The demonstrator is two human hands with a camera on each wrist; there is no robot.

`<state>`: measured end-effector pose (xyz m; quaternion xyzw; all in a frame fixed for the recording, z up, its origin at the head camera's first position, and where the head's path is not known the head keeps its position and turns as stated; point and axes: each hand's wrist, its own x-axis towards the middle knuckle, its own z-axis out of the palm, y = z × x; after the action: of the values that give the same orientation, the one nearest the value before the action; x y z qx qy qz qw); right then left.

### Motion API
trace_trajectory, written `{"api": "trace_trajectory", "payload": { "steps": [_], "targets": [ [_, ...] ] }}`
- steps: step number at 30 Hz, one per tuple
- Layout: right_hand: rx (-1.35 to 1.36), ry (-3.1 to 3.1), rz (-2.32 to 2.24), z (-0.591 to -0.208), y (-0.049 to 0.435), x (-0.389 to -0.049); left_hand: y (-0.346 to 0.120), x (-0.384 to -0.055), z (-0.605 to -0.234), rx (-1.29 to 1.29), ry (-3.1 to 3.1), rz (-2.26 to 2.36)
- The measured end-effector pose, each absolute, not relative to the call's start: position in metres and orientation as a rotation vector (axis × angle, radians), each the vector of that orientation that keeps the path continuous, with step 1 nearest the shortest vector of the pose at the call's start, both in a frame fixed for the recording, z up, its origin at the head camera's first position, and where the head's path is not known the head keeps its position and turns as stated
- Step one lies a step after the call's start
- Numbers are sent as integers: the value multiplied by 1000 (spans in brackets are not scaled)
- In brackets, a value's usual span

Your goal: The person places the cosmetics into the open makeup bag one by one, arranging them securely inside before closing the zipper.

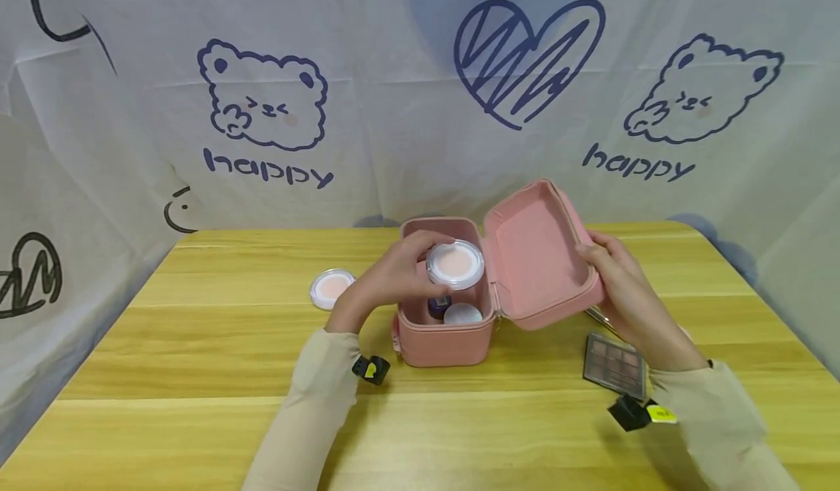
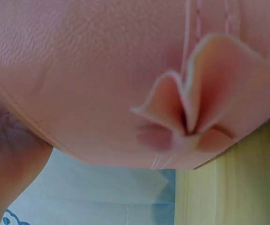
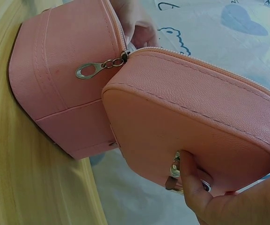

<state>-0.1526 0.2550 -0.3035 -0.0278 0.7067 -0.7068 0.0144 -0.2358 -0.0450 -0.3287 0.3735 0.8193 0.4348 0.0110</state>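
My left hand [image 1: 402, 271] pinches a round compact [image 1: 456, 263] by its rim, over the mouth of the pink case [image 1: 446, 349]; my right hand [image 1: 633, 298] grips the swung-out lid [image 1: 538, 250] at its outer edge. Compact looks light and rigid, clear rim probably slick, contents likely crack-prone if dropped. I'd take it edge-on, thumb opposite fingers, off the flat face. Lid reads as soft skin over a firm shell; edge hold seems fine. Visibility: left wrist view is mostly case wall, no compact in it. Can't tell how high the compact sits above the dark jar [image 1: 438, 307] and pale disc [image 1: 462, 314] inside. My left hand overlaps the second compact [image 1: 328, 289] on the table; my right wrist covers the palette's [image 1: 615, 365] corner. Silver item [image 1: 600, 319] by the lid: mostly hidden, can't identify.
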Motion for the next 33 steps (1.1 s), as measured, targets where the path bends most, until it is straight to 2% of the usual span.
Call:
{"api": "trace_trajectory", "payload": {
  "steps": [11,18,33],
  "targets": [
    [-95,2187,-2222,-305,255,-153,-43,-234,-327,1149,2576,1341],
    [-104,2189,-2224,-305,254,-153,-47,-230,-322,1040,2613,1366],
    [-95,2180,-2228,-304,254,-154,-51,-230,-319,1096,2557,1417]
  ]
}}
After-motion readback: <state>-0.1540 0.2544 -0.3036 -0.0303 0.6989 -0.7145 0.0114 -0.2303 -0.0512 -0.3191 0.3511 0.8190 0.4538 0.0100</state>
